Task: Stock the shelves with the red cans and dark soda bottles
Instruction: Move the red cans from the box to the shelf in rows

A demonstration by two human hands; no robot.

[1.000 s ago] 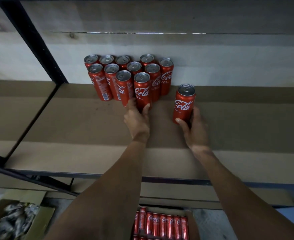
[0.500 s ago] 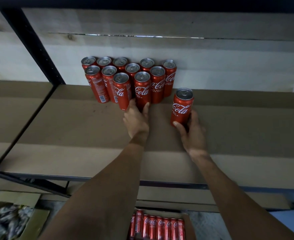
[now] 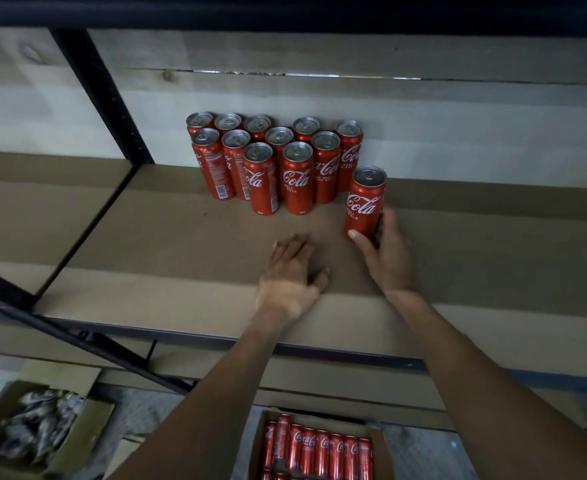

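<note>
Several tall red cans (image 3: 274,161) stand packed together at the back of the cardboard-lined shelf (image 3: 167,258), against the pale wall. One more red can (image 3: 365,202) stands upright just right of that group, and my right hand (image 3: 387,254) grips its lower part with thumb and fingers curled round it. My left hand (image 3: 290,275) hovers over the shelf in front of the group, fingers relaxed and spread, holding nothing. No dark soda bottles are in view.
A black shelf upright (image 3: 101,95) stands at the left of the bay. On the floor below sit a cardboard box of red cans (image 3: 319,448) and another box of crumpled wrapping (image 3: 39,434). A lower shelf board (image 3: 354,379) runs under the front edge.
My left hand let go of the front cans and drew back toward me. My right hand slid its can a little closer to the group.
</note>
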